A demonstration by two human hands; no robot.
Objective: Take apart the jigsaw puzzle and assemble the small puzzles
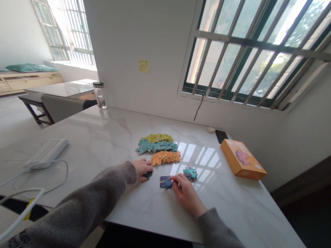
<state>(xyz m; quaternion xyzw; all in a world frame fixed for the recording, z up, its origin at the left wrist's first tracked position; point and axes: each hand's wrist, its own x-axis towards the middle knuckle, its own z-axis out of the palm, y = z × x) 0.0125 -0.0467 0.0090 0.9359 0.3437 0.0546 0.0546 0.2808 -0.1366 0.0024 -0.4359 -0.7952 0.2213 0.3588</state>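
Note:
My left hand (142,169) is closed over dark jigsaw puzzle pieces (147,175) low on the table, its fingers partly hiding them. My right hand (186,192) pinches the right edge of a dark blue joined puzzle section (165,182), which lies flat on the tabletop between the hands. Just beyond the left hand's fingers is a heap of orange puzzle pieces (166,157). Behind it are heaps of teal pieces (156,146) and yellow-green pieces (159,138). A small pile of mixed turquoise pieces (191,173) lies just past my right hand.
An orange box (242,159) stands at the table's right side, with a black phone (221,136) behind it. A white power strip (49,152) with cables lies on the left. A clear bottle (100,95) stands at the back left edge of the white table (115,129).

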